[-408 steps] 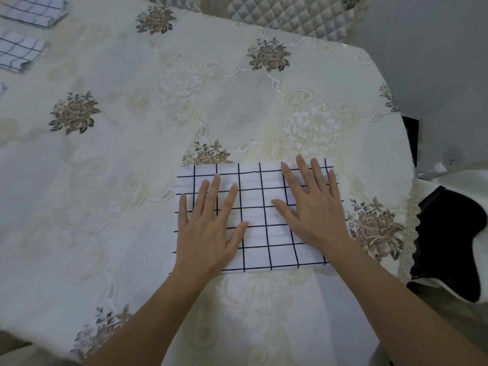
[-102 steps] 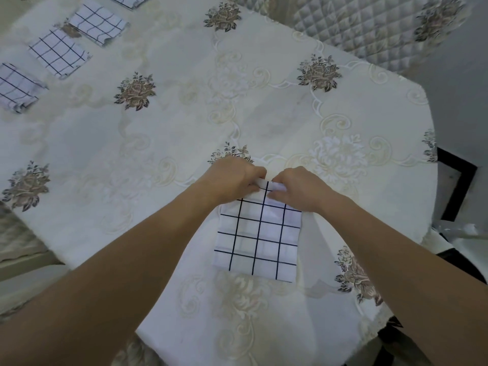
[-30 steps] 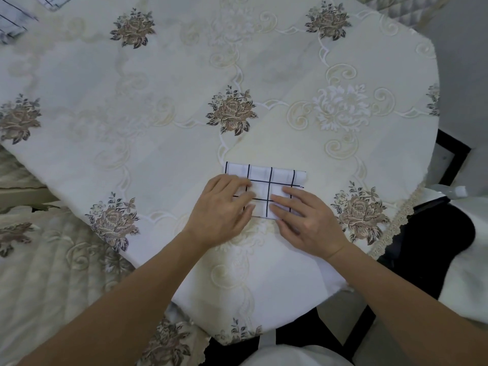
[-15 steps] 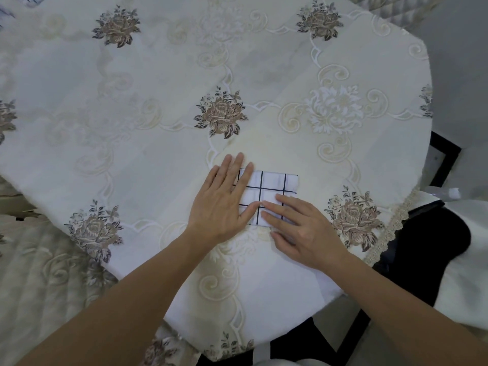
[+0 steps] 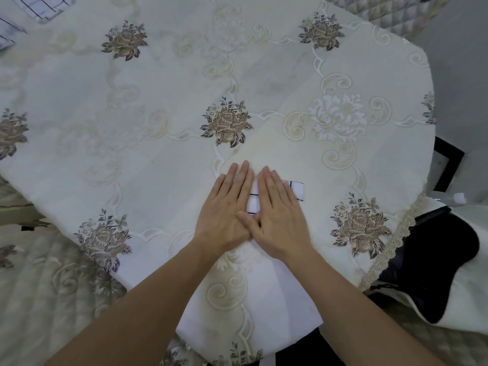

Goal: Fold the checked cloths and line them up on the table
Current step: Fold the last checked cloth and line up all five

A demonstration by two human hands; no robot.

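A small folded white cloth with black checks [image 5: 297, 191] lies on the cream flowered tablecloth [image 5: 163, 107] near the table's front edge. My left hand [image 5: 227, 210] and my right hand [image 5: 277, 212] lie flat side by side on it, fingers straight and pressing down. They hide most of the cloth; only its right end and a strip between the hands show. Two other folded checked cloths [image 5: 47, 6] sit at the far left corner, cut off by the frame.
The round table's edge with lace trim [image 5: 396, 239] curves along the right. A dark seat with a white cover [image 5: 433, 260] stands at the right. Quilted chairs show at the far back [image 5: 375, 11] and lower left [image 5: 39, 286].
The cloth went from a wide strip to a small folded packet. In the last half second my right hand moved up onto it, and both hands now lie flat together.
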